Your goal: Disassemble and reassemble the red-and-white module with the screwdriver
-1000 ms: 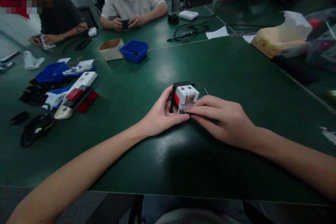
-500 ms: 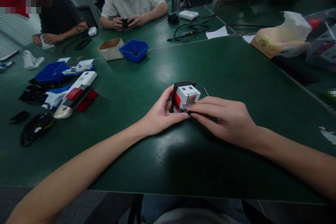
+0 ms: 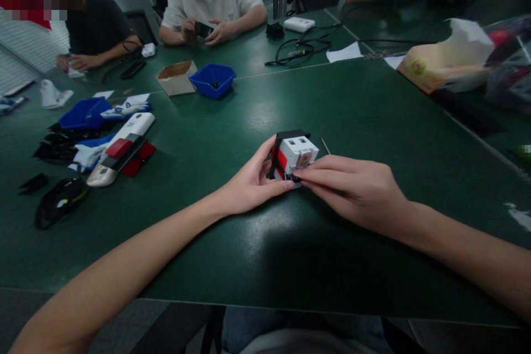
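Observation:
A small white-and-red box (image 3: 299, 146) with two dark slots on top stands low over the table. A black strap or bracket (image 3: 279, 149) runs around its left and far side. My left hand (image 3: 254, 183) is closed around the left side of the box, thumb along its lower front edge. At the lower front corner, the fingertips of my right hand (image 3: 354, 185) are pinched together against the box; whatever lies between them is too small or hidden to make out. Just beyond the right fingers a thin metal rod (image 3: 324, 145) sticks out, its other end hidden.
Left on the green table (image 3: 199, 265) lie a blue tray (image 3: 85, 112), gloves (image 3: 89, 152), a white device with red-and-black straps (image 3: 124, 144) and coiled cable (image 3: 60, 204). A cardboard box (image 3: 177, 78) and blue bin (image 3: 213, 80) stand farther back. Co-workers sit across.
My right fingertips have shifted very slightly at the box's lower corner, while the left hand keeps its hold. Across the table, a person has tilted a dark device in their hands.

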Tool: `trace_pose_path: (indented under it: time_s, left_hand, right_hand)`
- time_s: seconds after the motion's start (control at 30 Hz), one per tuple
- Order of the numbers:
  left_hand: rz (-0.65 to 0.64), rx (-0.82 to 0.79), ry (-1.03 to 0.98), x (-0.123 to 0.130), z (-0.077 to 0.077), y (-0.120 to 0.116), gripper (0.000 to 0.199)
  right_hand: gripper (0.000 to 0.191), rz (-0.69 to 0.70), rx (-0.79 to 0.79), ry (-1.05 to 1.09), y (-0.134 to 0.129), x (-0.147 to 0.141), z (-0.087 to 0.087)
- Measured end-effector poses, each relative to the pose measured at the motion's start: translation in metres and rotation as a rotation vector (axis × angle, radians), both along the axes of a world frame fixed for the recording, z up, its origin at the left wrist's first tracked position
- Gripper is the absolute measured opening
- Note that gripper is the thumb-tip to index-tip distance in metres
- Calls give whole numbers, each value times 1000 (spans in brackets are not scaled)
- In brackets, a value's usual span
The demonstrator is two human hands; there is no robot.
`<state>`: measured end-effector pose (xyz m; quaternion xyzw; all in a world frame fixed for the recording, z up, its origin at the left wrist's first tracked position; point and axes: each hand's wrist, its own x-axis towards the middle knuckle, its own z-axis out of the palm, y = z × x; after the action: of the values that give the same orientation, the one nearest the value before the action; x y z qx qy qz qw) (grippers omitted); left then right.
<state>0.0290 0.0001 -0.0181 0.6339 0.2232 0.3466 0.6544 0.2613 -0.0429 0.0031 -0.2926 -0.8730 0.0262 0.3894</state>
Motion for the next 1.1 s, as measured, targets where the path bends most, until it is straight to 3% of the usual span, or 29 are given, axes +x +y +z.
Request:
trace_pose_path:
  time_s: [0.4, 0.67, 1.1]
  left_hand:
    - [-9, -18, 17, 0, 0, 0, 95]
    - [-2, -36, 14, 0, 2, -1, 94]
    - [25, -30, 24, 0, -1, 1, 93]
  right_hand:
    - [20, 9, -3, -16, -1, -1, 1]
    - [9, -33, -81, -49, -1, 1, 2]
    - [8, -32, -43, -34, -2, 0, 4]
